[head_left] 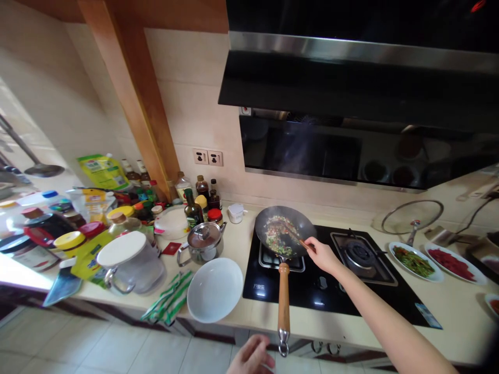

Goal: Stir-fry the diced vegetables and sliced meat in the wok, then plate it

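Observation:
A dark wok (pixel 307 223) with a wooden handle (pixel 284 296) sits on the left burner. Chopped, mixed-colour food (pixel 279 234) lies in it, with light steam rising above. My right hand (pixel 319 254) reaches in from the right and is closed round a brown wooden spatula (pixel 302 243), its tip among the food at the wok's right side. Below the counter edge, left of the wok handle's end, my left hand (pixel 255 357) hangs with loosely curled fingers apart and nothing visible in it. It does not touch the handle.
Left of the stove stand a white bowl (pixel 215 291), a steel pot (pixel 205 241), a green-striped cloth (pixel 168 297) and several bottles and jars. On the right are a plate of green vegetables (pixel 414 262), a plate of red meat (pixel 455 264) and a glass lid (pixel 412 217). A range hood (pixel 351 78) overhangs.

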{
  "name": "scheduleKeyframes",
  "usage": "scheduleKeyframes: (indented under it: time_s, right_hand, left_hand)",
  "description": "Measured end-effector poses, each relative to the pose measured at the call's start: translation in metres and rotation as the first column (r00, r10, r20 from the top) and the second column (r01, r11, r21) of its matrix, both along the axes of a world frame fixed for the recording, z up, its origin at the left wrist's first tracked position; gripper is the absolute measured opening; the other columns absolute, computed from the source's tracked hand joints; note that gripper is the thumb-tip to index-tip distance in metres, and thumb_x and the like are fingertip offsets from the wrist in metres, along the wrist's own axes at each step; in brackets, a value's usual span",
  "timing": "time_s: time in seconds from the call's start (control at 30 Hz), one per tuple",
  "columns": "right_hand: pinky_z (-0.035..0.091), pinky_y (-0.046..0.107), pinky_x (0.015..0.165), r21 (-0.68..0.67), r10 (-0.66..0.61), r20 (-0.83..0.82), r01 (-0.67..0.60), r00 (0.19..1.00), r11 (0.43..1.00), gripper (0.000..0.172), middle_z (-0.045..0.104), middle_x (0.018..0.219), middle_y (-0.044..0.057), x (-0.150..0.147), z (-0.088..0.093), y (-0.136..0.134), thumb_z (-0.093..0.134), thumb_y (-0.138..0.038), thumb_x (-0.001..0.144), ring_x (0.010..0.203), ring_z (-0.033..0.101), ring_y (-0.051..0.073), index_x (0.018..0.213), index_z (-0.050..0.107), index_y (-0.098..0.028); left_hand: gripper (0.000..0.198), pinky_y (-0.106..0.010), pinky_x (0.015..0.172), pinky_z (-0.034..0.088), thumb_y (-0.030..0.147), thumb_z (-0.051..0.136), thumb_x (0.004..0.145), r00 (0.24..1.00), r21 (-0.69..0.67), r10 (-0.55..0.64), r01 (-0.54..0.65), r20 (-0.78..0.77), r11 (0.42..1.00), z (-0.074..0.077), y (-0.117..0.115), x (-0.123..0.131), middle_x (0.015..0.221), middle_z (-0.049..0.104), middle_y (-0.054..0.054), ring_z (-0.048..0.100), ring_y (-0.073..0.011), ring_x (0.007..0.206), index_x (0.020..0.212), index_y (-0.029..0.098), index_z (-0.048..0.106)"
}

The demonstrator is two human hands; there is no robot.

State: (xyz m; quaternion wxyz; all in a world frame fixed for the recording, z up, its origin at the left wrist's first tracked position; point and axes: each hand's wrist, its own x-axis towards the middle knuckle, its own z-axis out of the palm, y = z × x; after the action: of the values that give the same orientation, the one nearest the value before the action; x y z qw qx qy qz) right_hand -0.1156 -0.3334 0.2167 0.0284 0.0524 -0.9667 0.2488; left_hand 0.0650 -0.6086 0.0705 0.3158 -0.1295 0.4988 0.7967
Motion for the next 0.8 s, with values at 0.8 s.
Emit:
scheduleKeyframes:
  time_s: [0.8]
  right_hand:
    - [0.051, 0.025, 0.040, -0.592, -0.252, 0.080, 0.249, 0.964, 0.766, 0.030, 0.053, 0.055, -0.003, -0.021, 0.035, 0.020, 0.050, -0.046, 0.083, 0.043, 0.054, 0.012, 0.095, 0.054, -0.018]
  left_hand:
    - [0.053, -0.021, 0.046, 0.033, 0.067, 0.065, 0.064, 0.983, -0.070, -0.138, 0.130, -0.124, 0.989, 0.029, 0.034, -0.010, 0.055, 0.060, 0.000, 0.055, -0.0099, 0.046, 0.071, 0.016, 0.054]
